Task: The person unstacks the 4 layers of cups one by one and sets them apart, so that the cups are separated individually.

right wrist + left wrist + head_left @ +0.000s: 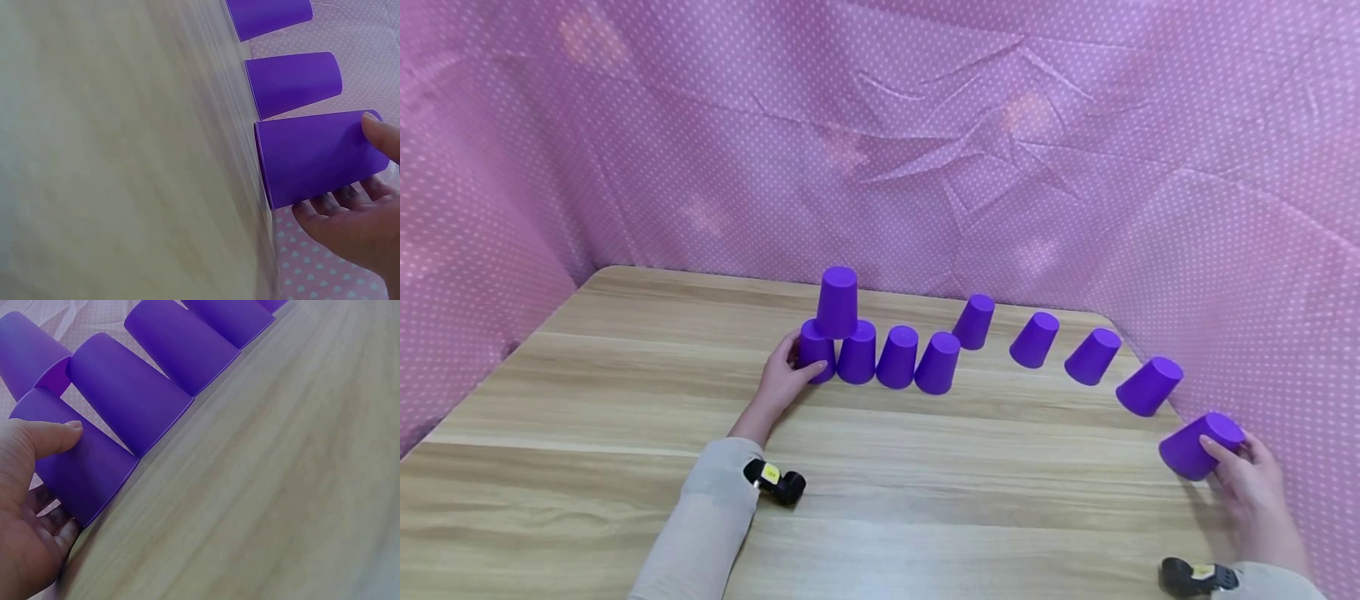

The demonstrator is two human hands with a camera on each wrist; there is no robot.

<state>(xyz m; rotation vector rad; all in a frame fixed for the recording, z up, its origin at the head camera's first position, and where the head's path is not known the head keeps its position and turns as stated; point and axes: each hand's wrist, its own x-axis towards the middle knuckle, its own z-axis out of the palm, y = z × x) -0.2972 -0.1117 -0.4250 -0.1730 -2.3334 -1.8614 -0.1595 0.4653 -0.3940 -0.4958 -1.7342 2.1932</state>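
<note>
At the left end of a row of upside-down purple cups, my left hand [780, 379] holds the end cup [817, 354], its thumb across the front and its fingers round the outer side. Another purple cup [837, 302] stands upside down on top, bridging this cup and its neighbour [857, 353]. Two more cups continue the row rightward, close side by side. Over on the right, my right hand [1251, 479] grips the nearest purple cup [1197, 448] of a second line near its upper end. In the right wrist view that cup's rim [265, 169] is down at the wooden tabletop.
Several more upside-down purple cups, such as the back one [976, 322], stand spaced apart in a slanting line along the right side of the wooden table [925, 500]. A pink dotted cloth [880, 167] hangs behind the table and along its sides.
</note>
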